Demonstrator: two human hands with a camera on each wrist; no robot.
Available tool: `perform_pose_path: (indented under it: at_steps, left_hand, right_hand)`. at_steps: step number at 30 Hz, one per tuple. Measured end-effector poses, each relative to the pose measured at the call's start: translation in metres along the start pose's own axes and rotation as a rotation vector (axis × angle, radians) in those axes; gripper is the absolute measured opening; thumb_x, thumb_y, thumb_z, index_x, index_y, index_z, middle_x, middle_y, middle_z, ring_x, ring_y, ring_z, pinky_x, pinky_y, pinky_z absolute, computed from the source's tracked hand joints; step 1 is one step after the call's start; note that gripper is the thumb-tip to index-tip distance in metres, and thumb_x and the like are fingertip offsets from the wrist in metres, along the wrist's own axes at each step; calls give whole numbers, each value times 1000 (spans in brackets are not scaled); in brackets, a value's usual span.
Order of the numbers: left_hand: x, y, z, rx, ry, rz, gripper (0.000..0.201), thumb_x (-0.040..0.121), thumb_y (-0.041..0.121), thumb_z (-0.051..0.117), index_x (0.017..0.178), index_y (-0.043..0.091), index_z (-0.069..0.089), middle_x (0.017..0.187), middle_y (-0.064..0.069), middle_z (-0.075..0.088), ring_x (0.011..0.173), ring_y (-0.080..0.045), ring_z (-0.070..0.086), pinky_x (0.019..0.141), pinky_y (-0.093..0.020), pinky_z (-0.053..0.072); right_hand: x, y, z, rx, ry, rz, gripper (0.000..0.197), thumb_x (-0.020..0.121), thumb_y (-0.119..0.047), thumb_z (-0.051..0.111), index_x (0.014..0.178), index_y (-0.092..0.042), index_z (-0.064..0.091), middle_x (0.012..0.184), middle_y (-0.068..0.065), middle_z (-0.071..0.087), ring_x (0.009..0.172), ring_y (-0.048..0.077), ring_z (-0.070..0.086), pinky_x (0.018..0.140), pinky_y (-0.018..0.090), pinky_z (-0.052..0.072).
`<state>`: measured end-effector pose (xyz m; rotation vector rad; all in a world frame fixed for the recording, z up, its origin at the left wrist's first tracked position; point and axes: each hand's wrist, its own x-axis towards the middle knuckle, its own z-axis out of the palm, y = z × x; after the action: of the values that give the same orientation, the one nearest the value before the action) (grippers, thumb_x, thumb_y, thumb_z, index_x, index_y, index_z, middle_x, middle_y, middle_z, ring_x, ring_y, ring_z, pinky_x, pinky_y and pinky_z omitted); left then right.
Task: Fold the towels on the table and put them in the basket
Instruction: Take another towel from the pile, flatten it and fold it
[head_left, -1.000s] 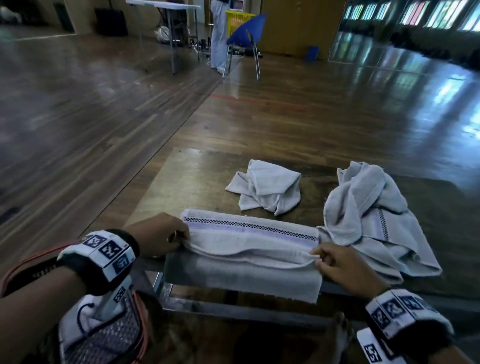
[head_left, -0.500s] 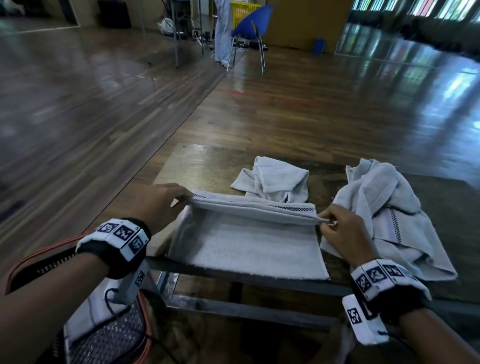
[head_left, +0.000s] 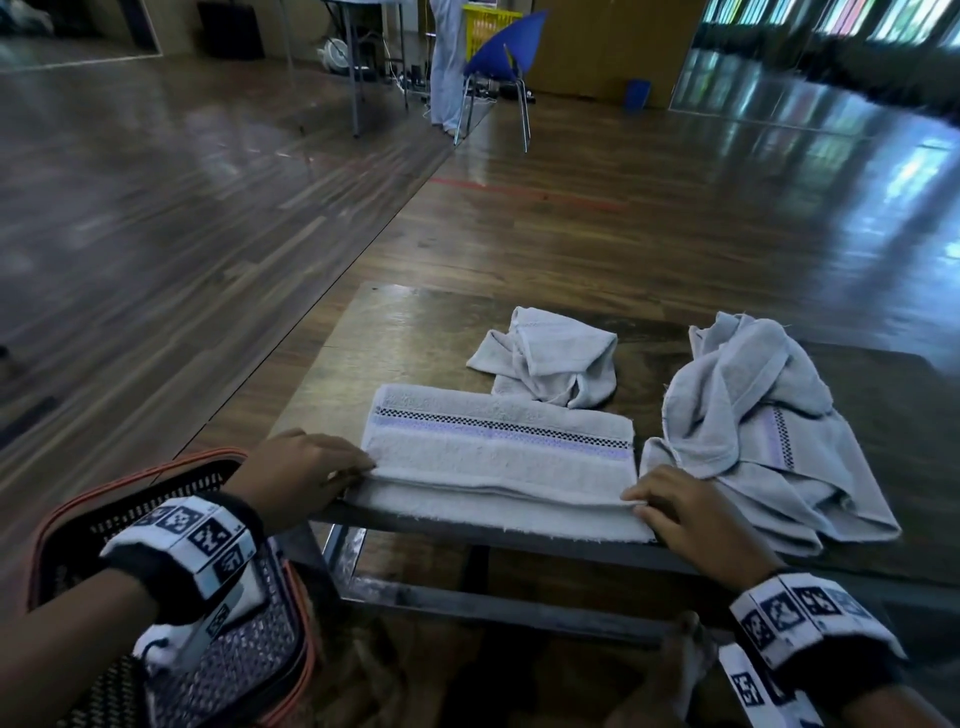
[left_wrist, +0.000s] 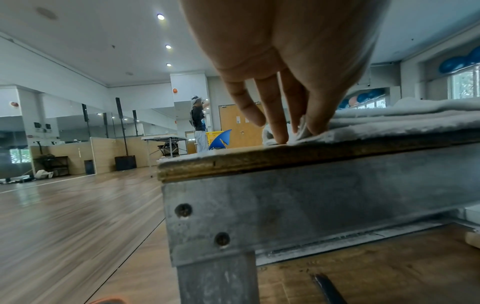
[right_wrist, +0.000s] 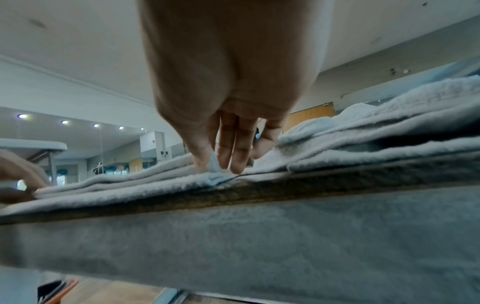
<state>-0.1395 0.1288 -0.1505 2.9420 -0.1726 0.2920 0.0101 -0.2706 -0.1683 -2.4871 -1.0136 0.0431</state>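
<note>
A pale grey towel with a checked and lilac stripe (head_left: 498, 452) lies folded flat at the table's near edge. My left hand (head_left: 358, 467) pinches its near left corner, and the left wrist view shows the corner of the towel (left_wrist: 298, 133) between thumb and fingers (left_wrist: 281, 131). My right hand (head_left: 641, 501) pinches the near right corner; the right wrist view shows the tip of cloth (right_wrist: 213, 162) between thumb and fingers (right_wrist: 233, 156). Behind it lies a small crumpled towel (head_left: 550, 364), and a bigger crumpled towel (head_left: 753, 426) lies to the right. The black mesh basket with an orange rim (head_left: 156, 467) stands low at the left.
The low wooden table (head_left: 395, 332) has a metal frame and leg (left_wrist: 285, 205). White cloth (head_left: 161, 644) lies in the basket under my left wrist. Far back on the wooden floor are a blue chair (head_left: 504, 57), a folding table and a standing person (left_wrist: 198, 121).
Both hands carried the towel's layers away from me, then drew them back to the near edge. The towel now lies folded with the striped band on top.
</note>
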Motion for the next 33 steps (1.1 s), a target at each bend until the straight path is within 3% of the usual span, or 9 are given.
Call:
perform_pose_path:
  at_steps: [3, 6, 13, 19, 24, 31, 33]
  left_hand:
    - [0, -1, 1, -15, -34, -38, 23, 81, 21, 69, 103, 28, 72, 106, 8, 71, 92, -12, 67, 79, -26, 45]
    - [-2, 0, 3, 9, -18, -5, 25, 74, 17, 76, 98, 27, 74, 99, 7, 73, 83, -12, 69, 73, -29, 48]
    - [-2, -5, 9, 31, -70, -62, 27, 83, 23, 64, 108, 33, 68, 111, 16, 67, 93, -6, 63, 81, -26, 36]
    - [2, -3, 9, 53, -119, -74, 29, 88, 26, 56, 115, 34, 63, 118, 18, 63, 99, -5, 60, 89, -26, 35]
    - [3, -4, 11, 53, -122, -79, 30, 84, 25, 60, 113, 33, 63, 114, 16, 64, 94, -7, 61, 87, -26, 35]
    - [3, -3, 14, 37, -66, -87, 26, 83, 24, 62, 108, 32, 66, 109, 17, 66, 91, -6, 62, 88, -29, 37]
    - [3, -2, 10, 20, 5, -65, 22, 81, 21, 66, 102, 29, 69, 103, 13, 69, 86, -10, 65, 84, -33, 42]
  right_hand:
    - [1, -1, -5, -15, 135, -29, 16, 79, -9, 70, 93, -17, 71, 91, -6, 68, 86, 9, 61, 78, 25, 49]
    - [1, -3, -7, -55, 221, -112, 20, 74, -4, 74, 92, -13, 71, 89, -2, 69, 84, 13, 63, 75, 30, 53]
    - [-7, -8, -3, -292, 84, -139, 19, 77, -14, 73, 96, -19, 75, 90, -2, 69, 80, 18, 65, 64, 35, 52]
    - [-3, -5, -9, -254, 21, -127, 22, 81, -18, 69, 103, -20, 74, 93, -1, 68, 82, 17, 62, 65, 36, 53]
    - [-1, -5, -6, -323, -10, -137, 26, 73, -25, 75, 99, -20, 74, 90, -2, 67, 77, 17, 63, 62, 34, 53]
    - [0, -7, 0, -307, 71, -104, 19, 72, -13, 73, 90, -19, 71, 87, -4, 67, 75, 17, 64, 61, 29, 47]
    - [0, -8, -2, -284, 127, -89, 18, 74, -9, 70, 89, -18, 70, 85, -3, 68, 76, 18, 64, 63, 30, 46]
